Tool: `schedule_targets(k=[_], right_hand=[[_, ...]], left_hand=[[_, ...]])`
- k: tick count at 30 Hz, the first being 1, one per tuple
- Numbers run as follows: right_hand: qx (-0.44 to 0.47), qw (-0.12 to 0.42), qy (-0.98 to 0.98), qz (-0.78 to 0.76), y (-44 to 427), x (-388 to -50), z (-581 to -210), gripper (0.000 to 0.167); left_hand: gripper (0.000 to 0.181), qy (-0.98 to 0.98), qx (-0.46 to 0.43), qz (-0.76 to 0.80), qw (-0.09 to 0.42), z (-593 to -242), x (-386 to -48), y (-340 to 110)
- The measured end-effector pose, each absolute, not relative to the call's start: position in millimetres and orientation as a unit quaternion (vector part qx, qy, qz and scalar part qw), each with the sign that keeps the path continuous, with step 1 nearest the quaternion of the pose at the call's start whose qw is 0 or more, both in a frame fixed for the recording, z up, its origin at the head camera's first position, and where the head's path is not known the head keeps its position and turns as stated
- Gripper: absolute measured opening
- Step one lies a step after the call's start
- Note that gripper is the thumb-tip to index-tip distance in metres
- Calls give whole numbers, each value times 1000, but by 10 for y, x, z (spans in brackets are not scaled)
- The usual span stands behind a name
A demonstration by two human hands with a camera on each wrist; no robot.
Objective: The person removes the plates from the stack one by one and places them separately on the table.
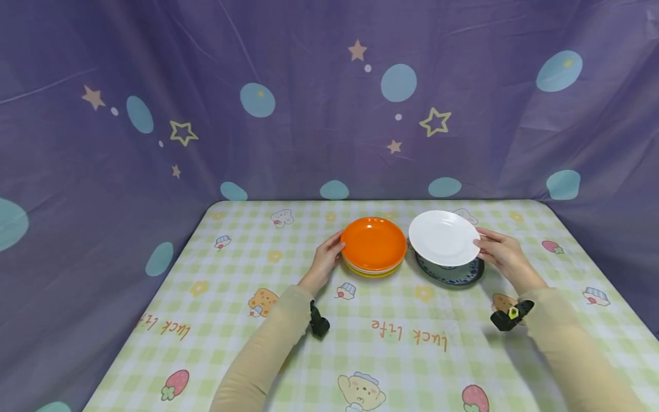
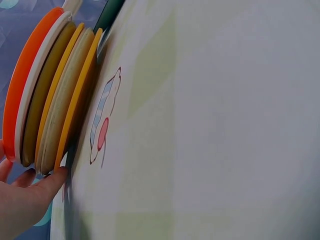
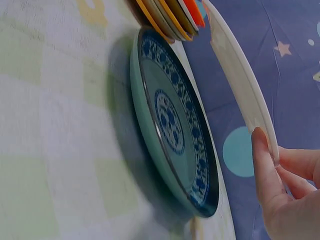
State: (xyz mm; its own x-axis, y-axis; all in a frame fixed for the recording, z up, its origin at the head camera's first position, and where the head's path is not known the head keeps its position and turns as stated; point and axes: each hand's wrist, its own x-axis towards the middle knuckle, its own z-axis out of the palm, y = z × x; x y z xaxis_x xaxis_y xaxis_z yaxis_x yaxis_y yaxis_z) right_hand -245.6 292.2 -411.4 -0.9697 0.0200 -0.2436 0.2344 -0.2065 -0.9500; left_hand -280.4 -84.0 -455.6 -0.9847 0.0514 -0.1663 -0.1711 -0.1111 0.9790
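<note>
My right hand (image 1: pixel 507 260) pinches the right rim of a plain white plate (image 1: pixel 444 237). That plate is held above a blue-green plate (image 3: pixel 185 150) with a dark rim and a blue floral pattern; the right wrist view shows a gap between them. To their left stands a stack of plates, topped by an orange plate (image 1: pixel 374 244), with white, brownish and yellow edges below it. My left hand (image 1: pixel 325 260) holds the left side of the stack. In the left wrist view its fingers spread along the plates' edges, one at the lowest yellow plate (image 2: pixel 77 105).
A green and white checked tablecloth (image 1: pixel 309 366) with printed cartoons covers the table. Behind the table hangs a purple curtain (image 1: pixel 319 149) with stars and blue ovals. The stack and the patterned plate stand close beside each other.
</note>
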Motion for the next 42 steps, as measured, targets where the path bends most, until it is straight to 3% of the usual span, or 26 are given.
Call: schedule_targets(k=[3,5,11,15,20,23,28,33,42], right_hand=[[98,66,615,-779,2991,-2434,-4126,33],[95,64,614,-781,3062,-2442,-4168,29],[107,63,642,-757,3407,-2620,-4518,37],[86,70,623,-774,3418,-2489,-4383,28],[69,84,606,-788,3405,-2321,-4188,33],[71,85,620,-776,3513,-2349,-4258,30],[62,89,646,-756,3808,-2441,-4503,37],[82,81,642,-758,4039,-2541,-4700,31],[85,76,634,-765,4225,-2529,-4742,34]], left_hand=[[42,668,-45,740,72,-4558,-2799,-831],[42,668,-47,739,73,-4556,-2799,-829],[43,665,-42,742,80,-4491,-2756,-823],[43,663,-45,743,78,-4550,-2782,-817],[42,663,-48,743,76,-4562,-2788,-812],[43,660,-46,746,77,-4572,-2796,-814],[43,659,-46,747,75,-4566,-2788,-817],[43,658,-50,748,72,-4561,-2792,-816],[42,663,-50,744,67,-4566,-2801,-836]])
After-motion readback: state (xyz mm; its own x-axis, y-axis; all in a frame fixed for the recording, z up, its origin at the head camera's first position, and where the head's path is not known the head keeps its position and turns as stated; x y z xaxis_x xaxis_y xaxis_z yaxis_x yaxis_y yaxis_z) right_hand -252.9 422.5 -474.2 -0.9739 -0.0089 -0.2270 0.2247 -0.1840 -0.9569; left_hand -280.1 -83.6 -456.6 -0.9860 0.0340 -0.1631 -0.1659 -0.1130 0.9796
